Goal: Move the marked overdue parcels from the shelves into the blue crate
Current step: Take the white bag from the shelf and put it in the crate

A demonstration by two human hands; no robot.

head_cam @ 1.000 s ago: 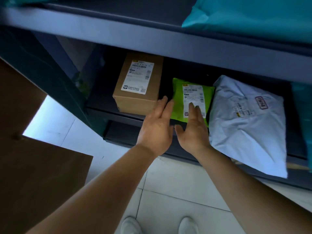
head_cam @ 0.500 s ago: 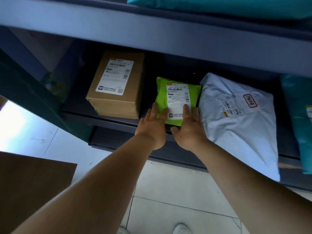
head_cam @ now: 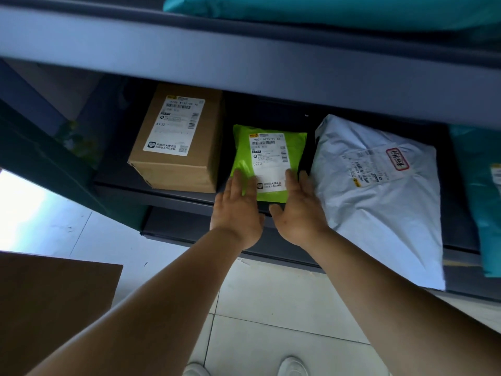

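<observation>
Green parcel, on the lower shelf, both hands at its near edge.

Item: green poly mailer with a white label reading D273, lying flat between a cardboard box on its left and a white poly bag on its right. Left hand: fingers straight and together, laid flat on the mailer's near left corner. Right hand: fingers straight, resting on the near right corner, thumb spread toward the left hand; neither hand curls around the parcel. White bag carries a red-bordered stamp and overhangs the shelf's near edge. Teal bags lie on the upper shelf. Brown board near left, over pale floor tiles.
</observation>
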